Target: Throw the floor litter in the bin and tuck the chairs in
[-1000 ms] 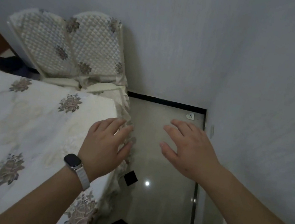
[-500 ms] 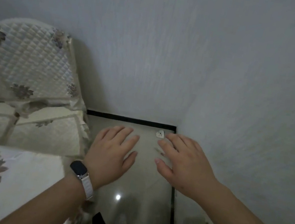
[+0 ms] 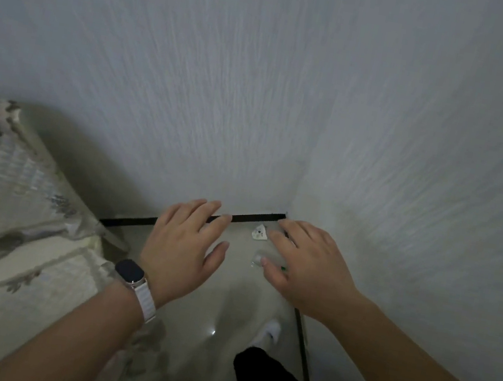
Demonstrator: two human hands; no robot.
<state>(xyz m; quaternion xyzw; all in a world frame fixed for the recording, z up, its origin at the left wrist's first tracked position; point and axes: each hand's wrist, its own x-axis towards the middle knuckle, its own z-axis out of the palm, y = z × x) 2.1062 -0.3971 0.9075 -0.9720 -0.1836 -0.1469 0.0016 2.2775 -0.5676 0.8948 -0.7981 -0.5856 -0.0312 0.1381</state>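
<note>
A small white scrap of litter [image 3: 259, 232] with a dark dot lies on the glossy floor in the corner where the two walls meet. A clear, partly green piece of litter [image 3: 260, 257] lies just in front of it, half hidden under my right hand [image 3: 306, 269]. That hand hovers over the litter, fingers spread, holding nothing. My left hand [image 3: 185, 247], with a watch on the wrist, is also spread and empty, to the left of the litter. A chair [image 3: 2, 182] with a quilted floral cover stands at the left.
White textured walls close the corner ahead and to the right, with a black skirting strip [image 3: 248, 218] at their foot. My foot in a white sock [image 3: 269, 331] stands on the pale floor tile [image 3: 224, 302] below my hands.
My view has moved forward and right into the corner; the table has left the view and the chair has slid left. Both hands have come closer to the litter, the right one over it.
</note>
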